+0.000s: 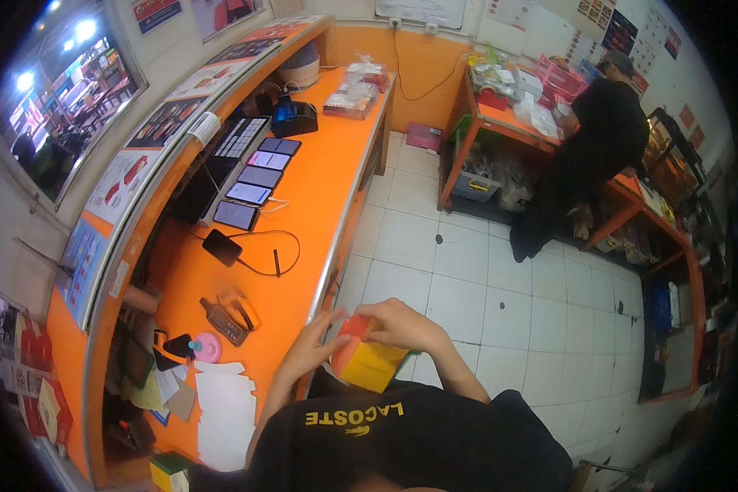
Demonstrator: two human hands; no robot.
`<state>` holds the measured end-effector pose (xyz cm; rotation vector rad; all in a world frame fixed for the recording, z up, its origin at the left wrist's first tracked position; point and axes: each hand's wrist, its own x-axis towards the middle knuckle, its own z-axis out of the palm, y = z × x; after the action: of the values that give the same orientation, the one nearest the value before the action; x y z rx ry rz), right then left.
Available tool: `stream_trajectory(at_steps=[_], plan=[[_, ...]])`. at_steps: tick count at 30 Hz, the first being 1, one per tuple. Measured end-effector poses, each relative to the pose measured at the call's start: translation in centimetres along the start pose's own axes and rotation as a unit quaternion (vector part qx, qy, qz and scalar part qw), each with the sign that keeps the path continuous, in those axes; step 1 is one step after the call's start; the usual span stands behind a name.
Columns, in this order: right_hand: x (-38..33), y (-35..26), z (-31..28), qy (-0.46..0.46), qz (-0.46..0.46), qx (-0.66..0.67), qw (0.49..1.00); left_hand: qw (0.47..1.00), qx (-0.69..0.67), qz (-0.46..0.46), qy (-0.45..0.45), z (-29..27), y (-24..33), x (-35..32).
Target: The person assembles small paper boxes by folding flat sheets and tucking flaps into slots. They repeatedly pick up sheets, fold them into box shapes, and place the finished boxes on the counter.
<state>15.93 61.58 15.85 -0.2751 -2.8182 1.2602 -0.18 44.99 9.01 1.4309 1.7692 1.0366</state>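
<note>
A small yellow and orange cardboard box (367, 362) is held in front of my chest, beside the front edge of the orange counter (320, 189). My left hand (313, 344) grips its left side, fingers curled around it. Resting on top of the box near its orange flap is my right hand (400, 321). The box's underside is hidden by my black shirt.
On the counter lie a row of several phones (254, 176), a black phone with a cable (222, 247), a pink round thing (207, 348), white papers (225, 406) and a card terminal (292, 119). A person in black (586, 156) stands at an orange shelf table across the white tiled floor (500, 295).
</note>
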Motion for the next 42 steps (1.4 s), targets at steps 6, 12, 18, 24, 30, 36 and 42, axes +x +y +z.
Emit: stream_trajectory(at_steps=[6, 12, 18, 24, 30, 36, 42], plan=[[1.3, -0.7, 3.4, 0.251, 0.055, -0.117, 0.959, 0.952, -0.253, -0.143, 0.095, 2.8, 0.4, 0.9], [0.6, 1.4, 5.8, 0.259, -0.027, -0.077, 0.962, 0.749, -0.634, -0.161, 0.102, 3.7, -0.1, 1.7], [-1.5, 2.6, 4.5, 0.280, -0.068, -0.083, 0.954, 0.853, -0.485, -0.137, 0.133, 4.3, 0.4, 2.9], [-3.0, 3.4, 3.5, 0.468, 0.054, 0.101, 0.876, 0.970, -0.033, 0.050, 0.237, 5.6, 4.6, 5.3], [-3.8, 4.7, 2.8, 0.503, 0.070, 0.134, 0.851, 0.983, -0.029, 0.066, 0.168, 6.8, 7.2, 7.1], [-3.0, 6.0, 1.3, 0.488, 0.061, 0.127, 0.862, 0.981, -0.043, 0.091, 0.164, 7.1, 6.9, 9.2], [-1.0, 8.4, -1.9, 0.440, 0.052, 0.084, 0.892, 0.983, -0.113, 0.059, 0.131, 6.8, 5.6, 13.7]])
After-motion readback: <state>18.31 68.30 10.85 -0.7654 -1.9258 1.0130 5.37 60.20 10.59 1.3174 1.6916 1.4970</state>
